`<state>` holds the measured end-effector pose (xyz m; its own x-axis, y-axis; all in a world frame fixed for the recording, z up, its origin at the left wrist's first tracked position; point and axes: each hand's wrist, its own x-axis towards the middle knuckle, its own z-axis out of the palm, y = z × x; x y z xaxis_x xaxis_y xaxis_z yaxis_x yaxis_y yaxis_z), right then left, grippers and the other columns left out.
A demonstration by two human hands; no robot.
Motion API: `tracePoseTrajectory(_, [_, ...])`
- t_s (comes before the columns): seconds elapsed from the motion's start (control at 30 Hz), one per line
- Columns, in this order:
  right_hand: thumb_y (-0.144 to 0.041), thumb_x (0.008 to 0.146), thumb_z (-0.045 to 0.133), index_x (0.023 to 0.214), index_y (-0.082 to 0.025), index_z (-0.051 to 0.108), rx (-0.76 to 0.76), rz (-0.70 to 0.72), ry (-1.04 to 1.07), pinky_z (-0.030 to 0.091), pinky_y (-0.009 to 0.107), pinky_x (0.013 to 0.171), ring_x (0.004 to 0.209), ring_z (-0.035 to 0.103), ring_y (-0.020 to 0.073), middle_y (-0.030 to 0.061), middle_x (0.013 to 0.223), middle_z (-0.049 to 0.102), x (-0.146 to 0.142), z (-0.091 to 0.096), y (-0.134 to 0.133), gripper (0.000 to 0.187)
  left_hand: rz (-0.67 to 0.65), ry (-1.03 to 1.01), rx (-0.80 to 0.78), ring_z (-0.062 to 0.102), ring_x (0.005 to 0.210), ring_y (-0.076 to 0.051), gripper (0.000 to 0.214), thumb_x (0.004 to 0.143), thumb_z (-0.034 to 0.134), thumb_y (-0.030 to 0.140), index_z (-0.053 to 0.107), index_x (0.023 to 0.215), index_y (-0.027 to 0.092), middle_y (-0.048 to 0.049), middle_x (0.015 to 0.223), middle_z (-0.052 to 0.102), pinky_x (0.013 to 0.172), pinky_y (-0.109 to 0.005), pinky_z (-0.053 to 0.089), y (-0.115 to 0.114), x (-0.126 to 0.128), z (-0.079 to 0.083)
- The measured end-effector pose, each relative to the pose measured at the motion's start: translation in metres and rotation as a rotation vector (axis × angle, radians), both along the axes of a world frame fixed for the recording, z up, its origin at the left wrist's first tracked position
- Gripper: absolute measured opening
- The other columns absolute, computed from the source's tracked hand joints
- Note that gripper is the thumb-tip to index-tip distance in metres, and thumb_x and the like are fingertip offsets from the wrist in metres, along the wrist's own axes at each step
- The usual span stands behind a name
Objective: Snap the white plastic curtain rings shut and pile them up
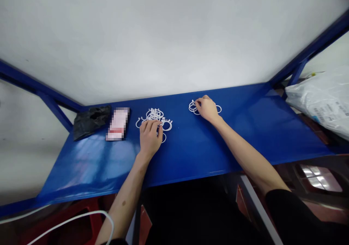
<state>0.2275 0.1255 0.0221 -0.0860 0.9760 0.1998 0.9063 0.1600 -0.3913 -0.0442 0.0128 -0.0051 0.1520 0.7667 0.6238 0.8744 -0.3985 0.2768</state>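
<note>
A pile of white plastic rings [155,114] with small knobbed ends, resembling curtain rings, lies on the blue tabletop. My left hand [149,137] reaches over the near side of this pile, its thumb and forefinger pinched on a ring; its palm hides part of the heap. One ring [164,138] shows just beside the left thumb. Farther right, my right hand [207,108] has its fingertips closed on a white ring in a smaller group [192,107]. Another ring [219,109] pokes out on the far side of that hand, partly covered by it.
A blurred-out phone-like rectangle [117,124] and a crumpled black plastic bag [91,121] lie on the left of the blue tabletop [188,154]. A white wall rises behind. At the right edge is a clear plastic bag [324,101]. A white cable [79,216] loops at lower left.
</note>
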Motion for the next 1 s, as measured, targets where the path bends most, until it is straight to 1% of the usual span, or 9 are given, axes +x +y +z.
tracePoseTrajectory(0.07, [-0.027,0.099,0.052,0.114,-0.014,0.072,0.073,0.018,-0.031,0.05,0.037,0.084,0.099,0.062,0.0261,0.0152,0.114,0.063,0.001,-0.002,-0.005,0.029,-0.004,0.001,-0.002,0.058,0.106,-0.027,0.017,0.093,0.055,0.018,0.066,0.106,0.022,-0.0091,0.104,0.07,0.098,-0.046,0.045,0.0,0.001,0.0])
tracePoseTrajectory(0.17, [-0.032,0.099,0.054,0.119,-0.014,0.069,0.175,0.194,-0.082,0.049,0.041,0.092,0.107,0.056,0.0277,0.015,0.121,0.058,0.005,-0.004,-0.012,0.031,-0.018,0.002,0.0,0.058,0.106,-0.027,0.017,0.093,0.056,0.018,0.066,0.106,0.022,-0.0085,0.104,0.07,0.098,-0.046,0.045,0.0,0.002,0.0])
tracePoseTrajectory(0.23, [-0.032,0.097,0.058,0.115,-0.017,0.07,0.172,0.315,-0.125,0.048,0.044,0.096,0.108,0.053,0.0284,0.0141,0.123,0.056,0.008,-0.005,-0.015,0.026,-0.031,-0.005,0.001,0.058,0.106,-0.027,0.016,0.093,0.056,0.018,0.066,0.105,0.022,-0.0084,0.103,0.071,0.099,-0.046,0.045,-0.001,0.003,0.0])
tracePoseTrajectory(0.3, [-0.027,0.095,0.06,0.109,-0.018,0.071,0.134,0.362,-0.166,0.047,0.047,0.096,0.11,0.052,0.0295,0.0139,0.125,0.055,0.008,-0.006,-0.015,0.02,-0.038,-0.008,0.006,0.058,0.106,-0.027,0.015,0.093,0.057,0.018,0.066,0.105,0.022,-0.0082,0.103,0.071,0.099,-0.045,0.045,-0.001,0.003,0.0])
tracePoseTrajectory(0.4, [-0.021,0.094,0.059,0.104,-0.017,0.07,0.098,0.366,-0.178,0.047,0.047,0.096,0.109,0.051,0.0293,0.0141,0.125,0.056,0.006,-0.008,-0.014,0.016,-0.033,-0.004,0.009,0.058,0.105,-0.027,0.014,0.093,0.057,0.018,0.066,0.104,0.022,-0.0078,0.102,0.071,0.099,-0.045,0.045,-0.001,0.003,0.002])
tracePoseTrajectory(0.5, [-0.023,0.095,0.059,0.101,-0.015,0.069,0.101,0.362,-0.18,0.047,0.043,0.097,0.106,0.051,0.0276,0.0134,0.123,0.056,0.004,-0.009,-0.013,0.014,-0.022,0.001,0.001,0.058,0.103,-0.026,0.013,0.094,0.056,0.018,0.066,0.101,0.022,-0.0069,0.1,0.071,0.097,-0.044,0.045,-0.001,0.003,0.003])
tracePoseTrajectory(0.63, [-0.025,0.095,0.061,0.101,-0.015,0.068,0.105,0.374,-0.207,0.048,0.041,0.095,0.105,0.051,0.027,0.0132,0.121,0.057,0.003,-0.007,-0.013,0.014,-0.046,0.011,0.018,0.058,0.101,-0.025,0.012,0.094,0.056,0.017,0.066,0.101,0.021,-0.0068,0.099,0.072,0.097,-0.042,0.046,-0.001,0.003,0.004])
tracePoseTrajectory(0.83, [-0.028,0.094,0.063,0.107,-0.016,0.067,0.109,0.4,-0.228,0.05,0.042,0.092,0.105,0.053,0.0284,0.0131,0.117,0.057,0.003,-0.008,-0.012,0.018,-0.046,0.028,0.022,0.057,0.101,-0.025,0.012,0.094,0.056,0.018,0.066,0.1,0.02,-0.0069,0.099,0.072,0.097,-0.042,0.047,-0.001,0.002,0.004])
tracePoseTrajectory(1.0, [-0.025,0.094,0.063,0.1,-0.016,0.068,0.108,0.404,-0.238,0.052,0.043,0.089,0.103,0.054,0.0282,0.0134,0.114,0.056,0.003,-0.011,-0.008,0.012,-0.062,0.023,0.031,0.058,0.1,-0.024,0.012,0.093,0.057,0.017,0.066,0.1,0.02,-0.0071,0.097,0.072,0.097,-0.043,0.047,-0.001,0.002,0.003])
